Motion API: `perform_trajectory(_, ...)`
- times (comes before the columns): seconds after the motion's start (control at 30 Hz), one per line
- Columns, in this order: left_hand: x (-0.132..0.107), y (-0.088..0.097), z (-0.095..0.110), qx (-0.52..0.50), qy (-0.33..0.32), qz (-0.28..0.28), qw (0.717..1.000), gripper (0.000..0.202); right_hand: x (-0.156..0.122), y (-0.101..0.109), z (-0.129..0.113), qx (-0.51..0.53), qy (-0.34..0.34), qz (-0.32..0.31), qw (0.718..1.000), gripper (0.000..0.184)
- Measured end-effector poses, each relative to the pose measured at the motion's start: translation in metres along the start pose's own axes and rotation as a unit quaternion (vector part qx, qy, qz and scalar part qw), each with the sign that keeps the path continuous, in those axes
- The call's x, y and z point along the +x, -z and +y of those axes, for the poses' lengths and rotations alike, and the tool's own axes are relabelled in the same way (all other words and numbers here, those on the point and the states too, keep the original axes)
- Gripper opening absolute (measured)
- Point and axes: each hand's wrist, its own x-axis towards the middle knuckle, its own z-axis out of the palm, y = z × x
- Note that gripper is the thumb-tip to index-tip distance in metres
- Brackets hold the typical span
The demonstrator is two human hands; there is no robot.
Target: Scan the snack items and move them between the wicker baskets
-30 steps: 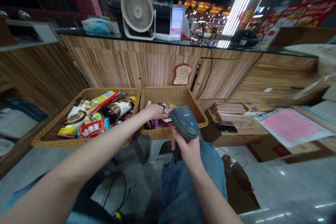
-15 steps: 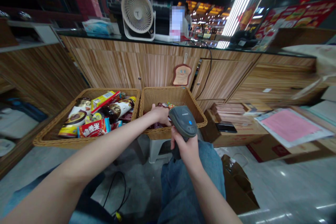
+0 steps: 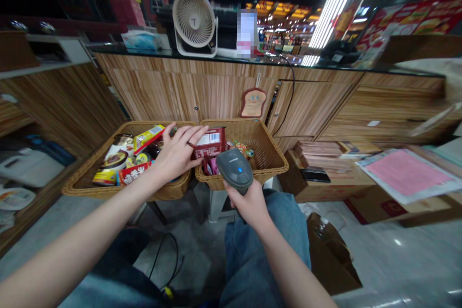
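- Over the two wicker baskets, we've got the left hand (image 3: pixel 176 154) open, fingers spread, its tips right by the top of a red carton (image 3: pixel 209 143) with a white label panel, and a ring on one finger!
- That carton stands tilted in the right basket (image 3: pixel 269 163), among small snack packets, with the palm above the shared edge of the baskets; whether the fingertips actually touch it is hard to call.
- Now the right hand (image 3: pixel 245 202), clamped around the grip of a grey handheld barcode scanner (image 3: pixel 234 169), its blue light showing, head tipped up over the near rim of the right basket.
- Hands apart, but close together, just a short gap between them.
- Left basket (image 3: pixel 77 187) is packed: a yellow box (image 3: pixel 147 138) on top, a red packet (image 3: pixel 133 173) at the near side.
- Behind them, a wood-grain counter (image 3: pixel 151 82) with a white desk fan (image 3: pixel 194 21) on top.
- Off to the right, a phone (image 3: pixel 315 175) lies on a cardboard box (image 3: pixel 325 192), beside a pink sheet (image 3: pixel 404 172).
- Down below, denim-clad knees (image 3: pixel 267 250), a brown paper bag (image 3: pixel 330 262) on the floor to the right.
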Motion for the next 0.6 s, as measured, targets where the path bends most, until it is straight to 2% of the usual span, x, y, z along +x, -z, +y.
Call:
perform_trajectory(0.17, -0.016, 0.005, -0.009, 0.021, 0.005, 0.012, 1.0, 0.082, -0.001, -0.005, 0.002, -0.009, 0.0, -0.007, 1.0, 0.024)
perform_trajectory(0.4, -0.023, 0.009, -0.011, 0.01, 0.037, 0.0, 0.999, 0.086, 0.0, -0.007, 0.001, 0.018, 0.008, 0.003, 1.0, 0.022)
perform_trajectory(0.6, -0.039, 0.017, -0.022, 0.011, 0.107, 0.013, 0.994, 0.086, 0.0, -0.008, 0.001, 0.022, 0.007, -0.005, 1.0, 0.022)
